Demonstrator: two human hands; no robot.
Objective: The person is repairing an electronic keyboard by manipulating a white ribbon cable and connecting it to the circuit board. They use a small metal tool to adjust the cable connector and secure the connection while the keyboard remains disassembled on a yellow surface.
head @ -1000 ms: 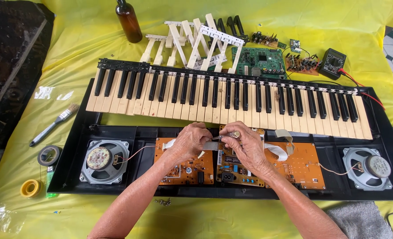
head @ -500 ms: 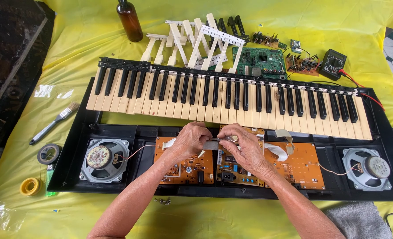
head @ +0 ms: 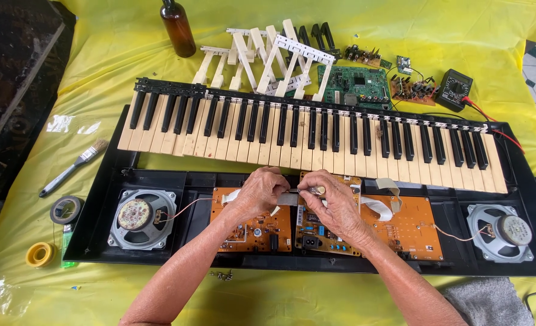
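**Two hands pinching a flat cable over an opened keyboard**

While the black keyboard case (head: 99, 241) is lying open on the yellow sheet (head: 473, 36), both forearms are reaching in from the near edge and meeting over the middle of the case. The left hand (head: 257, 192) is curling its fingers narrowly around one end of a short grey flat cable (head: 288, 198), and the right hand (head: 334, 202) is pinching the other end between thumb and forefinger, so the cable is sitting level between the two hands, just above the orange circuit boards (head: 401, 226). A few small screws (head: 222, 276) are lying on the sheet just outside the near edge of the case. Inside the case, one round speaker (head: 138, 216) is sitting at the left end and another speaker (head: 502, 231) at the right end, each with a thin wire running toward the boards. Beyond the hands, the row of keys (head: 292, 136) is resting across the far side of the case. Left of the case, a paintbrush (head: 74, 166), a roll of dark tape (head: 66, 209), a yellow roll (head: 39, 254) and a green lighter (head: 68, 241) are lying on the sheet. Past the keys, loose key pieces (head: 268, 57), a green board (head: 352, 84), a black meter (head: 453, 88) and a brown bottle (head: 177, 30) are resting farthest from the case.
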